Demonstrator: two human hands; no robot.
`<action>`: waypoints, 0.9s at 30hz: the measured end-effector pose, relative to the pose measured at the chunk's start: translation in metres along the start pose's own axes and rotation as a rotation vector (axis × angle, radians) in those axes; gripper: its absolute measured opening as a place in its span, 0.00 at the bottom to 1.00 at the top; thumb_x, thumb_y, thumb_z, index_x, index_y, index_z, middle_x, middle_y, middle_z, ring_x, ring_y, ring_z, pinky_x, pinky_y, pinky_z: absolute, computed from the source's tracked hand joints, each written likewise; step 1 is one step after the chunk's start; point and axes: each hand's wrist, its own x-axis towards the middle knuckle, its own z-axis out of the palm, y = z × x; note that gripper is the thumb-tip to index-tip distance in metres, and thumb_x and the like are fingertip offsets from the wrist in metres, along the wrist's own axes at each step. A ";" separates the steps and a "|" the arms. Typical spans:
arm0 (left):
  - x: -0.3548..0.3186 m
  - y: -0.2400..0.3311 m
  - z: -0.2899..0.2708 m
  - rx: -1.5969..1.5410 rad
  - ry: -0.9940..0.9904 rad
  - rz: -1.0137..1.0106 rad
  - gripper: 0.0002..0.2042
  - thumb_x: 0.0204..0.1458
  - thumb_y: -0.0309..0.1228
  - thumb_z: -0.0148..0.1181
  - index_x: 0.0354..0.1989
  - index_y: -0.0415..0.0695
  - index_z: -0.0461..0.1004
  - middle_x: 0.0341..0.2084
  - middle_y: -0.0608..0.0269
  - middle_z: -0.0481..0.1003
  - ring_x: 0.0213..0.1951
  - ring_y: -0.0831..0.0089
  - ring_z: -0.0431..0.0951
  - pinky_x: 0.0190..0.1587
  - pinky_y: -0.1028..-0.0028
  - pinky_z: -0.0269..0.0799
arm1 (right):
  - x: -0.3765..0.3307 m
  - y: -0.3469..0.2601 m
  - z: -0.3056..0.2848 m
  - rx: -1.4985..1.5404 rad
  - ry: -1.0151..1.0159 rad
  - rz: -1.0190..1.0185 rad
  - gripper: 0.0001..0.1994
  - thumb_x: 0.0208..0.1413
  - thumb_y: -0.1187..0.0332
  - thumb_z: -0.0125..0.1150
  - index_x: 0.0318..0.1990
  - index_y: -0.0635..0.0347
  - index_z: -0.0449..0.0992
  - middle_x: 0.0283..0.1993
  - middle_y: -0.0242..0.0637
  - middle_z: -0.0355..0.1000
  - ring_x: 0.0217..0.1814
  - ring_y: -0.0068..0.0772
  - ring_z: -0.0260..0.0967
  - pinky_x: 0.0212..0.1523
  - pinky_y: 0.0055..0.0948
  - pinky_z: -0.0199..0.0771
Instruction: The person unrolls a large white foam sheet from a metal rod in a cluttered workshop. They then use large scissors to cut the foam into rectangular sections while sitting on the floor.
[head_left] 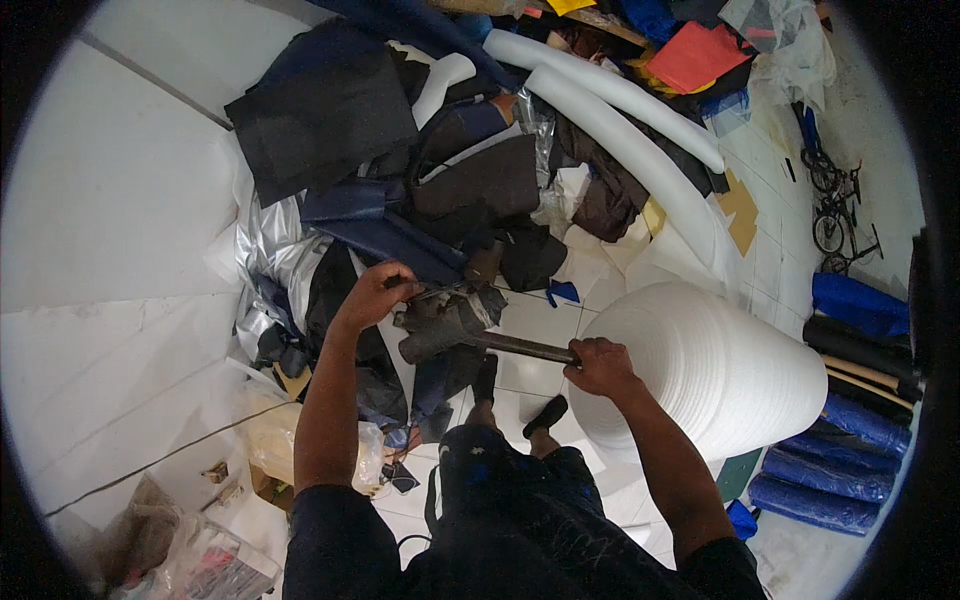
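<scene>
Pole, dark, slim and straight, is running leftward from the bare right hand, whose fingers are wrapping around its end. Left of that grip, a ragged grey-brown cloth-like bundle is hiding the pole's other end. The bare left hand is curling its fingers just above the bundle — what they are pinching, if anything, I cannot tell. The pole is looking stiff and probably weighted toward the bundle, so a second hold nearer there would be steadying it. Right of the right-hand grip, a bulky white foam roll is crowding the elbow side — ahead of the left hand, loose black fabric sheets are piling up
</scene>
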 end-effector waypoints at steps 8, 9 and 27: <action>-0.026 -0.026 0.028 0.240 0.419 0.280 0.05 0.50 0.26 0.64 0.34 0.42 0.75 0.30 0.58 0.73 0.34 0.60 0.74 0.38 0.64 0.68 | 0.033 0.016 -0.002 0.045 -0.008 0.055 0.17 0.48 0.53 0.55 0.41 0.53 0.73 0.40 0.43 0.75 0.48 0.46 0.74 0.46 0.49 0.74; -0.030 -0.032 0.041 0.257 0.492 0.273 0.05 0.49 0.26 0.64 0.34 0.43 0.75 0.30 0.58 0.73 0.34 0.58 0.74 0.38 0.63 0.68 | 0.036 0.017 -0.002 0.058 -0.011 0.064 0.17 0.48 0.54 0.55 0.41 0.54 0.73 0.40 0.43 0.75 0.48 0.46 0.74 0.47 0.49 0.74; -0.064 -0.140 0.212 0.339 0.182 0.071 0.16 0.58 0.34 0.58 0.52 0.41 0.72 0.40 0.53 0.76 0.34 0.64 0.78 0.39 0.63 0.76 | 0.084 -0.001 0.106 0.108 0.204 0.074 0.26 0.57 0.59 0.55 0.63 0.52 0.63 0.61 0.45 0.64 0.65 0.45 0.60 0.64 0.48 0.58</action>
